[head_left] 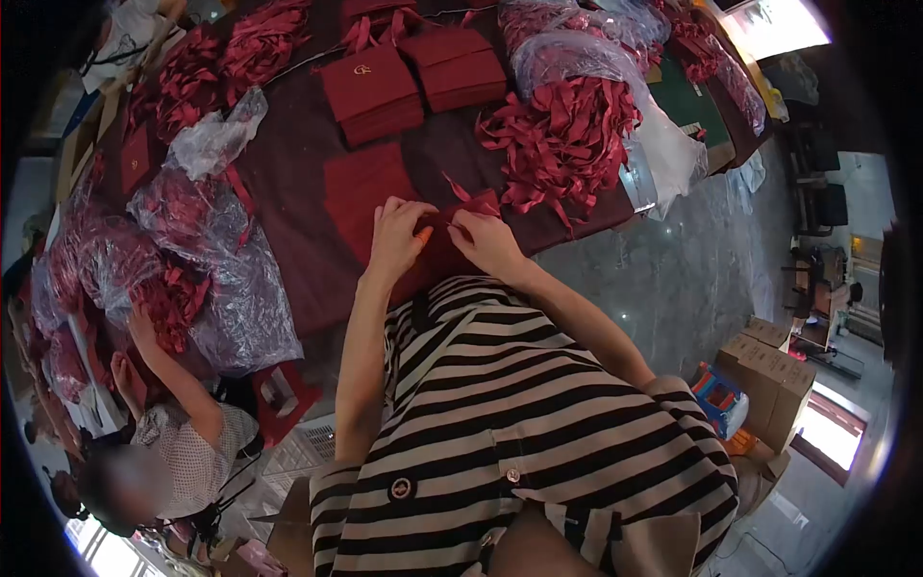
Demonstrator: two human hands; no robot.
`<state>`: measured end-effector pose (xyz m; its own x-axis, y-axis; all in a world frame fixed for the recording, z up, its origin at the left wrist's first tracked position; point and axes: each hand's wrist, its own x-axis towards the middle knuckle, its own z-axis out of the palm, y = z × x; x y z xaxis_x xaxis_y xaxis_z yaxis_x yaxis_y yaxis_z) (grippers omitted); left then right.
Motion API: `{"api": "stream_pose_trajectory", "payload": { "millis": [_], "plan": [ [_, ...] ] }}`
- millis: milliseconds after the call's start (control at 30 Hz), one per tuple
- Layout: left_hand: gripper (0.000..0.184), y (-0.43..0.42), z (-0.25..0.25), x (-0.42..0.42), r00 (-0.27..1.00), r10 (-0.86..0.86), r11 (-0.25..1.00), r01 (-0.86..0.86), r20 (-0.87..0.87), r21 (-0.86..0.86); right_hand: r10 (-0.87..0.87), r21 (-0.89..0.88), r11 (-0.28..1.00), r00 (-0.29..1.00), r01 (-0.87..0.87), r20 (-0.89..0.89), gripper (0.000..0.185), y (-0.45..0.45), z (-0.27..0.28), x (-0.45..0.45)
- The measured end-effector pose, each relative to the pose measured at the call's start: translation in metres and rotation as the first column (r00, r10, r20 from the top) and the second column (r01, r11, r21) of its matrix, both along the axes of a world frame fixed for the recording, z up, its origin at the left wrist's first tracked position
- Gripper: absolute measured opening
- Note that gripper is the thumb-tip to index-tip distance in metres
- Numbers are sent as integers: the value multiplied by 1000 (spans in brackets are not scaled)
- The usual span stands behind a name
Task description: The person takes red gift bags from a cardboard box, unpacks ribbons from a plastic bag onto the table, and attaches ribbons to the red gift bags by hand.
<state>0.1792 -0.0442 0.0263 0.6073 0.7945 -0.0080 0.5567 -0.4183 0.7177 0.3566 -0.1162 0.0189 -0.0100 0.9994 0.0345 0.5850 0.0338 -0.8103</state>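
A dark red piece (437, 258) lies at the table's front edge, with both my hands on it. My left hand (396, 234) has its fingers bent and pressed together on the piece's left part, an orange spot showing by the fingertips. Just right of it, my right hand (488, 248) pinches the piece near its upper edge, where a red ribbon end (457, 187) sticks up. Flat red pieces (361, 192) lie beyond my left hand. Two stacks of red pouches, the left (370, 91) with a gold mark and the right (452, 69) without a visible one, stand farther back.
A heap of red ribbons (567, 144) lies right of the stacks beside clear plastic bags (577, 58). More bagged ribbons (231, 288) cover the table's left side. A co-worker (192, 452) sits at the lower left, reaching into ribbons. Cardboard boxes (764, 385) stand on the floor at right.
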Motion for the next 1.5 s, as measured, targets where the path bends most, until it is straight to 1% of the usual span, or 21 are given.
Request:
{"api": "stream_pose_trajectory", "payload": {
  "millis": [67,233,433,500,567,667,733,833,900,967,1000,1067,1100,1167,1200,1267,1333,1400,1433,1467,1500],
  "plan": [
    [32,-1,-3,0,1000,11,1000,-12,11,20,-41,76,997,981,27,190,14,3,-7,-4],
    [31,-5,-5,1,996,92,994,-91,8,-64,-16,-13,1000,987,18,159,16,2,-2,-10],
    [31,-5,-1,1,996,86,991,-86,-2,-104,-42,-39,998,986,49,164,17,4,-1,-13],
    [31,-7,-2,0,996,84,993,-82,13,-89,-47,-36,998,983,55,177,17,5,0,-17],
    [30,-8,0,1,996,78,995,-76,31,-72,-61,-92,992,976,82,210,18,7,1,-19],
    [29,-11,3,3,997,81,994,-82,-8,-79,-30,-115,992,984,51,175,19,9,1,-17],
    [28,-13,1,3,990,130,983,-122,57,-135,-18,-131,991,990,37,142,20,11,-3,-13],
    [27,-14,-3,6,985,124,991,-117,122,-61,-18,-155,987,995,33,93,20,15,-8,-10],
    [27,-15,0,6,985,127,991,-122,114,-51,-24,-162,986,997,36,73,21,16,-7,-14],
    [26,-17,2,4,987,124,992,-121,106,-43,-82,-127,987,985,102,149,23,9,-1,-20],
    [27,-18,2,3,987,126,992,-121,105,-47,-83,-126,987,985,102,151,23,9,5,-17],
    [27,-20,4,2,986,130,991,-125,102,-52,35,-89,996,969,-14,243,23,9,19,-10],
    [27,-22,6,1,988,127,991,-121,88,-63,34,-89,996,970,-13,241,23,11,23,-4],
    [28,-23,11,0,989,126,990,-120,74,-71,78,-141,989,978,-51,191,21,22,30,13],
    [28,-25,12,1,989,122,992,-119,85,-44,9,-197,980,997,8,83,18,31,39,18],
    [28,-26,15,5,990,106,994,-105,97,-13,-82,-2,997,982,84,171,18,47,48,26],
    [29,-26,18,11,992,116,993,-116,50,0,-84,-27,996,981,90,175,20,61,42,32],
    [27,-27,14,15,992,123,991,-125,40,53,119,-307,950,973,-54,197,24,72,28,37],
    [24,-26,10,17,989,144,984,-146,32,101,166,-314,942,976,-116,138,25,75,21,39],
    [24,-26,9,18,990,140,984,-143,35,105,162,-310,944,977,-112,142,25,77,20,40],
    [22,-26,8,18,988,151,980,-155,45,120,182,-309,939,981,-154,65,24,78,18,41]
  ]
}}
